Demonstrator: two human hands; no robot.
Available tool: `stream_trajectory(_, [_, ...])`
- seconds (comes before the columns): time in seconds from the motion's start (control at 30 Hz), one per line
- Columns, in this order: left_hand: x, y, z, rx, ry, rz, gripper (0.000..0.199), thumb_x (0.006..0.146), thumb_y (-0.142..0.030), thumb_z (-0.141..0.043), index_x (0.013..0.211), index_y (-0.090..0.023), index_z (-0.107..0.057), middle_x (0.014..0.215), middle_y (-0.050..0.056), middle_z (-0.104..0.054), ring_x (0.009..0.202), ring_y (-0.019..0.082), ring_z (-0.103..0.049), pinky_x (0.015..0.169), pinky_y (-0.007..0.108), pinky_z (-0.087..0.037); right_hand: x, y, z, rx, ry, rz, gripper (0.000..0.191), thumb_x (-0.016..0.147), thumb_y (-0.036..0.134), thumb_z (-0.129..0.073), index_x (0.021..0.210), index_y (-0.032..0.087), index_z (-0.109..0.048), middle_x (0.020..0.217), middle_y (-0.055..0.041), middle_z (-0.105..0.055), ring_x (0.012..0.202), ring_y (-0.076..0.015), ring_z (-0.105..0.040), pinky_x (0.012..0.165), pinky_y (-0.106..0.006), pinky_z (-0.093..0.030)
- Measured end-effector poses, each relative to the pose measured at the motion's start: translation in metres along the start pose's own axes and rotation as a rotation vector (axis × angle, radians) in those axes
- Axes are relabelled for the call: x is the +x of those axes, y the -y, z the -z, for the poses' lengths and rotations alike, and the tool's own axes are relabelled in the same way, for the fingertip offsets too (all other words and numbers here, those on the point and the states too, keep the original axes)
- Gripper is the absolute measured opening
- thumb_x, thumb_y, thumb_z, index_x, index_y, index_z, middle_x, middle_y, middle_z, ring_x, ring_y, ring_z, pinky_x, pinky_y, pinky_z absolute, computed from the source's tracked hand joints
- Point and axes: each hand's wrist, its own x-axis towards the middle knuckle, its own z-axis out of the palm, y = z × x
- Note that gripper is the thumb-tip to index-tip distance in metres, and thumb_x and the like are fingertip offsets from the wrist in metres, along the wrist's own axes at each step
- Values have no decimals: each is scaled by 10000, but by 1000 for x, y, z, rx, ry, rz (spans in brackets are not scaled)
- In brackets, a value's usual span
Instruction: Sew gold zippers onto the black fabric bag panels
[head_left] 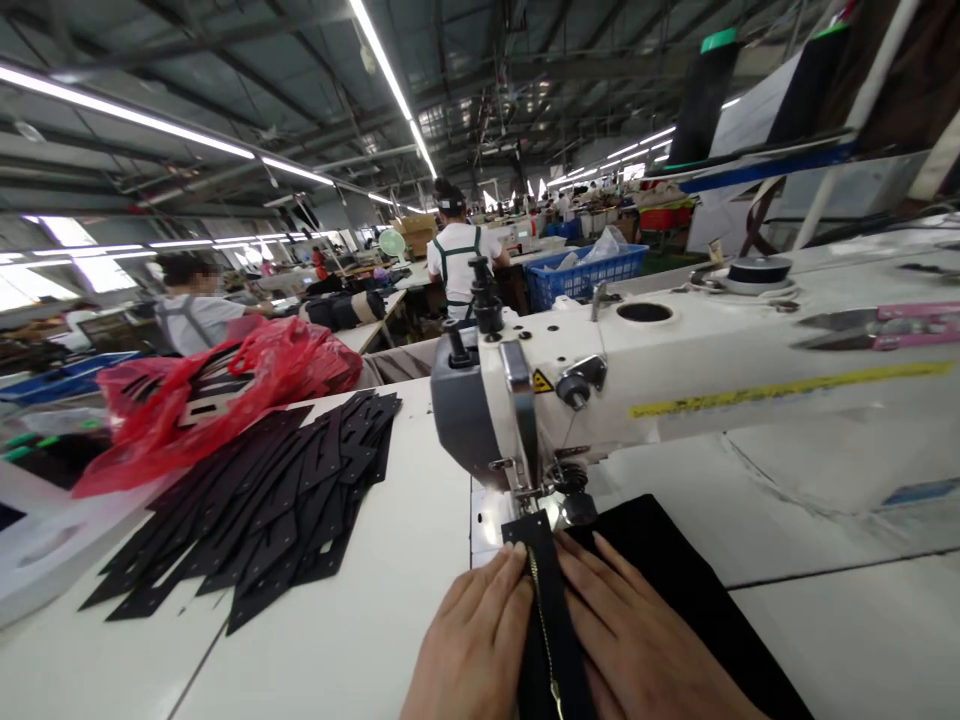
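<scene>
A black strip (553, 560) with a gold-toothed zipper (543, 612) along it lies under the presser foot (531, 498) of a white sewing machine (517, 365). My left hand (476, 632) rests on the strip's left edge, fingers stretched forward and lying close together, their tips just short of the foot. On the other side, my right hand (630, 635) lies flat with its fingers extended, pressing the strip's right edge and the black fabric (652, 540) beneath. The zipper's gold pull shows near the bottom, between both hands. Neither thumb shows clearly.
Left of the machine, many black cut strips (300, 500) are heaped beside a red plastic bag (232, 375). Pink-handled snips (911, 325) and a black spool (759, 270) rest on the machine's arm. Beyond are a blue crate (589, 275) and two seated co-workers (459, 250).
</scene>
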Motion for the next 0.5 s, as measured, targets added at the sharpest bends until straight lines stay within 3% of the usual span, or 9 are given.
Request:
stream_trajectory(0.17, [2, -5, -6, 52, -83, 76, 263, 940, -148, -376, 1014, -171, -628, 1100, 99, -643, 1006, 218, -622, 796, 328, -563, -3, -7, -12, -104, -60, 99, 579, 816, 199, -453, 1382, 121, -366, 1333, -104, -480, 1230, -266, -444, 925, -403, -479])
stream_trajectory(0.33, [4, -8, -16, 55, -219, 73, 290, 938, -115, -363, 942, -150, -652, 992, 87, -682, 933, 196, -656, 826, 314, -561, -6, -15, -21, -68, -94, 122, 607, 825, 209, -434, 1415, 137, -307, 1307, -79, -514, 1222, -262, -454, 902, -396, -493])
stream_trajectory(0.5, [9, -8, -17, 23, -323, 83, 333, 953, -127, -327, 898, -122, -655, 957, 70, -695, 876, 194, -670, 804, 312, -572, -5, -15, -17, -177, -117, 167, 543, 820, 216, -424, 1354, 121, -406, 1269, -89, -548, 1195, -253, -484, 841, -379, -532])
